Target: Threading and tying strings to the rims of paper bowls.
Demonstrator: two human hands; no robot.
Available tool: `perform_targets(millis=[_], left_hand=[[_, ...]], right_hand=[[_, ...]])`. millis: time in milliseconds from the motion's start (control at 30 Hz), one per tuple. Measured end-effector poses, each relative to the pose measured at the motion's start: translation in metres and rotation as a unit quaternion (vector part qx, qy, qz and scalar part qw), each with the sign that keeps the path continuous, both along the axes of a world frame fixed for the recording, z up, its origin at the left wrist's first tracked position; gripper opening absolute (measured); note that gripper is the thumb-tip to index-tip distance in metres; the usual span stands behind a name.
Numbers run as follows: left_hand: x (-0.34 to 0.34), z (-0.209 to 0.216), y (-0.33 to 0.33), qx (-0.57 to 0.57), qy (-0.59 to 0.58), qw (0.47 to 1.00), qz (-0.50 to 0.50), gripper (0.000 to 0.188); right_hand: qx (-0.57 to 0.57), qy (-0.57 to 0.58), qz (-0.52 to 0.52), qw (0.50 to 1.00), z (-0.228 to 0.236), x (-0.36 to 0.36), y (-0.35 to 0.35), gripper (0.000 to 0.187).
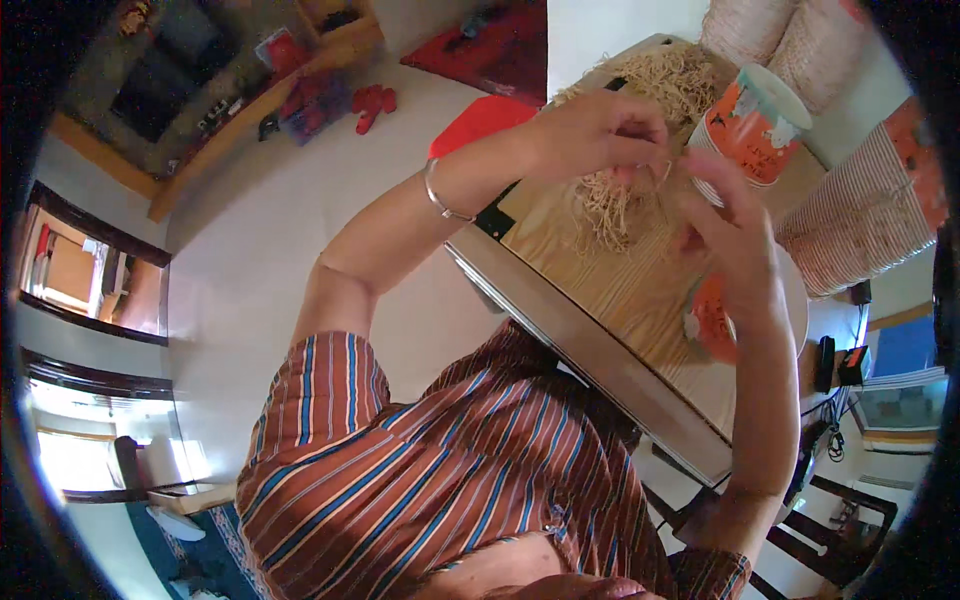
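Over the wooden table, my left hand [603,135] is closed in a pinch, with what looks like a thin beige strand at its fingertips. Facing it is my right hand [728,208], its fingers curled and slightly blurred; whatever lies between them is too small to make out. Just below and behind my left hand spreads a loose, tangled pile of beige strands [672,78]. A smaller bunch of beige strands [612,215] hangs or lies under its fingers; I cannot tell which. An orange and white paper tub [752,125] stands beyond my right hand.
The wooden table [590,270] runs diagonally ahead of me. Large cones of pale twine [815,50] stand at its far end. To the right are a tall stack of paper tubs [865,215] and another orange tub [712,318] by my right forearm. A red stool [475,122] stands left.
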State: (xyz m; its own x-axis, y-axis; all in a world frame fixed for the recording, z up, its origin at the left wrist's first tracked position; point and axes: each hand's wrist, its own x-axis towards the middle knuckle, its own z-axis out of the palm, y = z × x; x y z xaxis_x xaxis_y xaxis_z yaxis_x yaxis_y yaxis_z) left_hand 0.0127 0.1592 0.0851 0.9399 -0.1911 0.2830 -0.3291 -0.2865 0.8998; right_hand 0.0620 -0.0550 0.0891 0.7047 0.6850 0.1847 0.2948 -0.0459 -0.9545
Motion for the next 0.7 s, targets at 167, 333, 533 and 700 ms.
perform_targets(millis=[167,333,533,700], left_hand=[[0.017,0.016,-0.013,0.027,-0.034,0.999,-0.016,0.012],[0.027,0.039,-0.021,0.099,-0.111,0.989,0.025,0.011],[0.039,0.055,-0.012,0.132,-0.152,0.977,0.071,0.012],[0.039,0.041,-0.007,0.221,-0.106,0.969,-0.025,0.019]], right_hand=[[0.023,0.095,0.034,0.995,0.007,0.007,0.014,0.031],[-0.022,0.108,0.006,0.994,0.011,0.032,-0.012,0.024],[-0.039,0.041,-0.041,0.998,0.033,0.04,-0.058,0.023],[0.003,-0.036,-0.064,0.997,0.035,0.052,-0.107,0.023]])
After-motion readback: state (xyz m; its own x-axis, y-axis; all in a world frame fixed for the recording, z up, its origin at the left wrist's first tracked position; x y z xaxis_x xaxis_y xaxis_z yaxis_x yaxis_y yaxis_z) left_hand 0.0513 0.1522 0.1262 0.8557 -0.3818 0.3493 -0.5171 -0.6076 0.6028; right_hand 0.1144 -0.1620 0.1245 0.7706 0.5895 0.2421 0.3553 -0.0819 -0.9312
